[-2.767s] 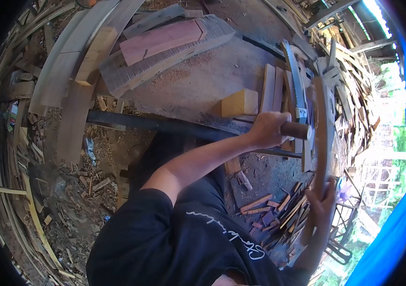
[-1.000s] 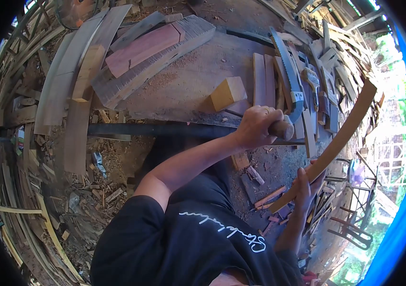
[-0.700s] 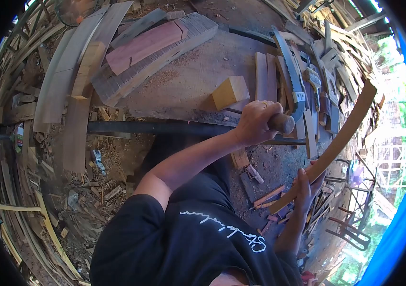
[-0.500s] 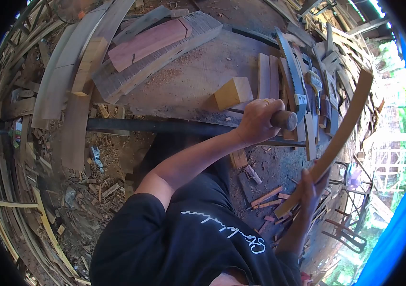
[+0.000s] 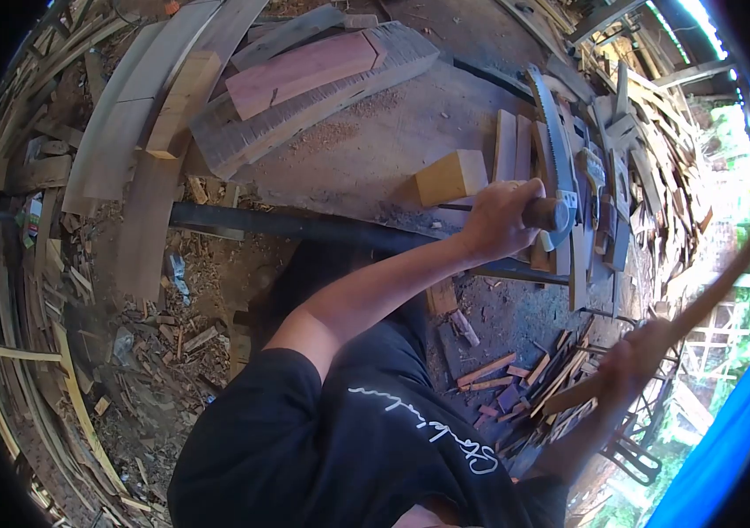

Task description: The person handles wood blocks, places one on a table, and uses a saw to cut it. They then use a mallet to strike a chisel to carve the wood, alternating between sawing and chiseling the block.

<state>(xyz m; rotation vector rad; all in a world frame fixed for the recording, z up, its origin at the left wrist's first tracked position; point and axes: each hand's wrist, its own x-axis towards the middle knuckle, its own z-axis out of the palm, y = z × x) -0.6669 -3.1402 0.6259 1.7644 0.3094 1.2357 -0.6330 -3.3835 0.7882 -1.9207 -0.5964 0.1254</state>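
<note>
My left hand is closed around a tool's round wooden handle near the bench edge. A thin dark rod shows left of that fist; I cannot tell the tool's kind. Just beyond my left hand sits a yellowish wood block. A curved saw lies to its right, its lower end close to the handle. Out at the right, my right hand, smeared by motion, grips a long curved wooden strip, which slants up toward the right edge of view.
The workbench carries a thick timber beam with a reddish board on it. Planks overhang at left. Right of the saw lies a brush. Offcuts and chips litter the ground; a blue tarp hangs at right.
My right hand has swung outward to the right, carrying the wooden strip away from the bench. My left hand keeps its grip on the handle. The whole view has shifted slightly.
</note>
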